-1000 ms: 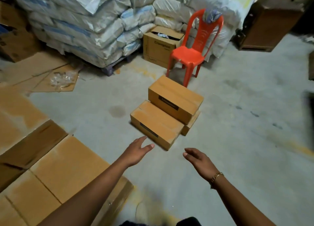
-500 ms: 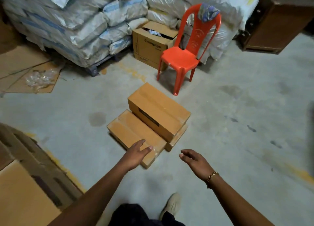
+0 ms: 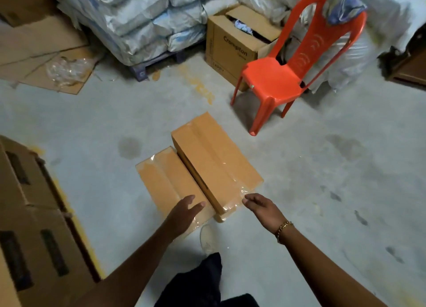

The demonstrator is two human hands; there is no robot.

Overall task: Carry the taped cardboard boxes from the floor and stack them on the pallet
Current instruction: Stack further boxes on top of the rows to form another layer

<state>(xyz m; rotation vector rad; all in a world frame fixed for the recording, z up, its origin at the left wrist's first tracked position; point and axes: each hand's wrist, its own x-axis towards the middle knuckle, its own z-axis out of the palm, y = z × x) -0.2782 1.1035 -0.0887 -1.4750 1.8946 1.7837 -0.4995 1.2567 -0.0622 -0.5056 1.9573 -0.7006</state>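
Taped cardboard boxes lie on the concrete floor in the middle of the view. The upper box [image 3: 214,163] rests on a box below it, of which only a corner shows. A lower box [image 3: 166,180] lies beside it on the left. My left hand [image 3: 184,211] hovers over the lower box's near end, fingers apart, holding nothing. Just off the upper box's near right corner is my right hand [image 3: 262,208], open, with a gold bracelet on the wrist. Stacked cardboard boxes [image 3: 34,226] fill the left edge; the pallet under them is hidden.
A red plastic chair [image 3: 276,80] with a cloth on its back stands behind the boxes. An open carton [image 3: 232,46] and a pile of white sacks [image 3: 143,18] are at the back. Flattened cardboard [image 3: 46,60] lies at the far left. My shoe [image 3: 207,237] is near the boxes.
I have stepped closer to the boxes on the floor. Both hands have reached forward, the left now over the lower box, the right beside the upper box's corner.
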